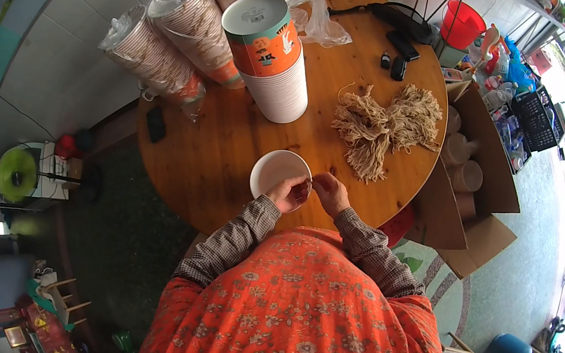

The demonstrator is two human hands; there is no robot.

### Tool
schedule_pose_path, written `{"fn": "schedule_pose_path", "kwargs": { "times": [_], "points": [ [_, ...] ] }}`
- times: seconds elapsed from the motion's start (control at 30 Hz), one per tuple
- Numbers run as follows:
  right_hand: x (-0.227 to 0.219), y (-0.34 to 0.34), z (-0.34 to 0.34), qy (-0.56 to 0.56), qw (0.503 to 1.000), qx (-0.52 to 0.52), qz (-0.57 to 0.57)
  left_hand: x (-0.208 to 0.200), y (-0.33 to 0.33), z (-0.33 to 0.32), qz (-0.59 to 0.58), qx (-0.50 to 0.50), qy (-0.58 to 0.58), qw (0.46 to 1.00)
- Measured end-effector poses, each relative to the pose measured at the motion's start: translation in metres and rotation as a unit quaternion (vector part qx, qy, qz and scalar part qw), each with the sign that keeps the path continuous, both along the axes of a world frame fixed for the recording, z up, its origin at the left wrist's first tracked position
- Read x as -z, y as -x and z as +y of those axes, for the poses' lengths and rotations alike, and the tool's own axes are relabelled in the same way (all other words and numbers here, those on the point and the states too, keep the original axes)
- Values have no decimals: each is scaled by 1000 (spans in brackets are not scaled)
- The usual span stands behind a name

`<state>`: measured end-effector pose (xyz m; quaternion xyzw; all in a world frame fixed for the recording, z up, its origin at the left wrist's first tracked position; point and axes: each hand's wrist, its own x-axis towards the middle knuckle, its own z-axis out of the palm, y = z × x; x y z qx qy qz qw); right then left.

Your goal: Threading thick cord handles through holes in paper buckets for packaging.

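Observation:
A white paper tub [271,169] stands mouth up near the table's front edge. At its right rim my left hand [287,193] is closed, with its fingers at the tub's wall. Just to the right, my right hand [333,193] is pinched at the same rim, fingertips almost meeting the left ones. Whatever lies between those fingertips is too small to make out. Beyond the tub rises a tall stack of upside-down white paper tubs [275,93], with an orange and green printed tub [266,43] on top. Bundles of beige string [388,128] lie to the right.
Plastic-wrapped tub stacks [191,19] lean at the back left, near crumpled clear bags [317,12]. Black small items [401,54] and a dark pouch [398,18] sit at the back. Right of the table, an open cardboard box [496,175] holds tubs. A dark phone-like object [155,124] lies left.

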<state>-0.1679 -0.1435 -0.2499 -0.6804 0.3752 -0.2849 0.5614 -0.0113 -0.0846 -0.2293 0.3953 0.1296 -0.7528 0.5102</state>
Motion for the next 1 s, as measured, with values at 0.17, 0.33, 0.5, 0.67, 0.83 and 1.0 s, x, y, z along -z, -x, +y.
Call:
{"fn": "schedule_pose_path", "kwargs": {
  "times": [0.17, 0.33, 0.5, 0.67, 0.83, 1.0],
  "points": [
    [-14, 1, -4, 85, 996, 17, 25, 10, -3, 2, 25, -2, 23, 999],
    [-21, -1, -5, 129, 990, -8, 60, 31, -4, 4, 20, -10, 60, 998],
    [-19, 4, -12, 145, 986, -19, 79, 23, 1, 7, -114, 3, 92, 989],
    [-16, 7, -17, 169, 980, -29, 104, 24, 2, 11, -246, 43, 99, 963],
    [-19, 13, -19, 165, 979, -38, 112, 26, -1, 12, -311, 91, 112, 939],
    [-15, 11, -18, 194, 971, -6, 143, 23, 1, 8, -372, 128, 101, 914]
  ]
}}
